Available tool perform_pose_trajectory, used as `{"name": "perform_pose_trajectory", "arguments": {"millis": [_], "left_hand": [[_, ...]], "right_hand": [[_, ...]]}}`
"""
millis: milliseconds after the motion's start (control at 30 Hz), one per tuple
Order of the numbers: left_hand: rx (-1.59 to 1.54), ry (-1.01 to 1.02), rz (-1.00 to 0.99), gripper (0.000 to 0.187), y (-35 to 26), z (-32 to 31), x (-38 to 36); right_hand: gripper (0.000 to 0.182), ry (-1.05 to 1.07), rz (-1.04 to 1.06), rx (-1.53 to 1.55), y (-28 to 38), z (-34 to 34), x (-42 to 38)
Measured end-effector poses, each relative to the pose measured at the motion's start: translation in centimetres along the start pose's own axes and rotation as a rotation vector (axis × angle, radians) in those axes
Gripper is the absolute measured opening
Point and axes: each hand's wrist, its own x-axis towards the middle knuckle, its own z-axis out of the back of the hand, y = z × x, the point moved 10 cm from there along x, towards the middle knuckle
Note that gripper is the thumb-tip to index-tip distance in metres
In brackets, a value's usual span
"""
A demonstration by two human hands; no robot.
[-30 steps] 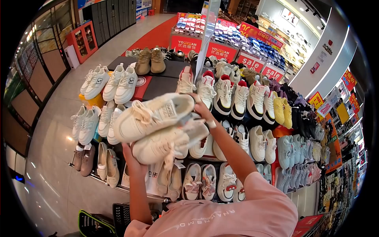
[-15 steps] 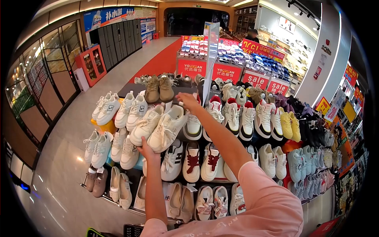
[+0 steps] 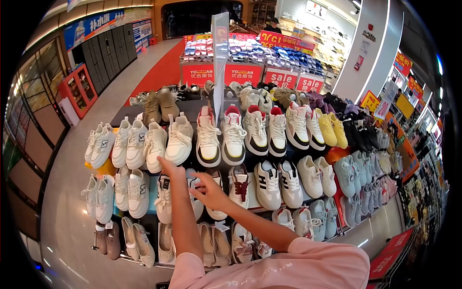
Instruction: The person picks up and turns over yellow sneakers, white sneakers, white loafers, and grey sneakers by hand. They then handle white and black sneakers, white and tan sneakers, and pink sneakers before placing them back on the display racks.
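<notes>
My left hand (image 3: 170, 167) is at the toe of a cream sneaker (image 3: 155, 143) in the upper row. The thumb lies along the toe, and the other fingers are mostly hidden. Right beside it stands the matching sneaker (image 3: 179, 142), touched by neither hand. My right hand (image 3: 211, 191) hovers over the middle row with fingers apart and nothing held. Its fingertips are nearest a white-and-grey sneaker (image 3: 196, 204), partly covered by my hands. To the right is a white sneaker with dark red laces (image 3: 239, 188).
White sneakers with black and yellow soles (image 3: 233, 137) continue along the upper row. Flats (image 3: 142, 241) line the bottom rack. A clear upright panel (image 3: 220, 67) rises behind the shoes. Farther back are sale bins (image 3: 243, 73) and a person (image 3: 273, 25).
The two cream sneakers, tilted and raised before, now sit in the upper row. My right hand has come down from behind them to the middle row. The view has shifted right.
</notes>
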Motion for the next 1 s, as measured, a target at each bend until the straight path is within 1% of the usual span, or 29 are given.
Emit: {"name": "perform_pose_trajectory", "arguments": {"millis": [67, 133, 167, 200, 233, 267, 300, 367, 400, 433, 500, 567, 600, 633, 700, 733, 767, 800, 833, 900, 967, 1000], "left_hand": [[0.035, 0.027, 0.030, 0.074, 0.5, -0.4, 0.5], [-0.060, 0.239, 0.124, 0.067, 2.5, -0.9, 3.3], [-0.105, 0.346, 0.176, 0.063, 2.7, -0.9, 4.5], [-0.163, 0.561, 0.448, 0.058, 3.6, -1.5, 4.1], [-0.179, 0.619, 0.462, 0.064, 3.0, -1.2, 4.1], [-0.123, 0.530, 0.492, 0.066, 1.9, -0.1, 1.6], [-0.067, 0.443, 0.516, 0.068, -0.1, 1.0, -2.0], [-0.102, 0.184, 0.360, 0.067, -2.3, 4.0, -4.6], [-0.109, 0.258, 0.301, 0.066, -3.3, 4.7, -6.0], [-0.117, 0.332, 0.244, 0.066, -4.2, 5.5, -7.5], [-0.077, 0.466, 0.146, 0.064, -5.5, 7.9, -10.2], [0.014, 0.580, 0.057, 0.062, -6.4, 11.1, -13.0], [0.163, 0.566, 0.012, 0.057, -7.0, 12.6, -15.4], [0.314, 0.550, -0.038, 0.053, -7.8, 14.2, -18.1], [0.500, 0.440, -0.073, 0.050, -9.1, 18.6, -20.6], [0.579, 0.418, -0.104, 0.047, -9.7, 20.8, -21.3], [0.656, 0.392, -0.138, 0.044, -10.4, 23.2, -21.8], [0.708, 0.331, -0.149, 0.040, -11.1, 25.6, -22.4], [0.727, 0.300, -0.140, 0.039, -11.7, 28.1, -22.6], [0.820, 0.215, -0.187, 0.043, -13.2, 33.2, -23.4], [0.934, 0.118, -0.358, 0.037, -15.2, 40.3, -23.2], [1.114, 0.080, -0.513, 0.034, -16.3, 42.8, -24.2]], "right_hand": [[0.046, 0.016, -0.120, 0.200, -0.3, 0.4, -4.1], [0.042, 0.058, -0.215, 0.207, -1.3, 1.6, -8.6], [0.039, 0.054, -0.229, 0.179, -0.6, 2.6, -10.8], [0.037, 0.053, -0.331, 0.192, -1.6, 3.7, -13.5], [0.035, 0.028, -0.319, 0.109, -1.2, 5.5, -15.6], [0.034, -0.025, -0.311, 0.077, -2.0, 7.3, -17.8], [0.035, -0.075, -0.356, -0.006, -2.5, 9.3, -20.1], [0.032, -0.238, -0.424, -0.015, -3.5, 13.6, -24.5], [0.031, -0.313, -0.460, -0.003, -3.8, 15.2, -26.9], [0.028, -0.436, -0.475, 0.063, -3.5, 16.7, -28.5], [0.027, -0.565, -0.414, -0.060, -4.1, 19.9, -32.2], [0.025, -0.651, -0.455, -0.218, -4.7, 22.1, -35.7], [0.025, -0.700, -0.419, -0.215, -4.3, 22.7, -36.8], [0.026, -0.714, -0.420, -0.254, -5.4, 23.3, -38.3], [0.027, -0.679, -0.497, -0.304, -5.2, 22.9, -39.6], [0.028, -0.659, -0.492, -0.312, -6.0, 22.5, -40.1], [0.028, -0.627, -0.421, -0.323, -7.0, 22.1, -40.5], [0.029, -0.564, -0.453, -0.325, -7.1, 21.0, -40.5], [0.029, -0.497, -0.481, -0.329, -6.7, 20.1, -40.1], [0.031, -0.294, -0.566, -0.423, -7.8, 18.0, -39.9], [0.032, -0.091, -0.388, -0.528, -7.3, 15.4, -38.9], [0.033, 0.009, -0.427, -0.500, -6.0, 14.2, -38.3]]}}
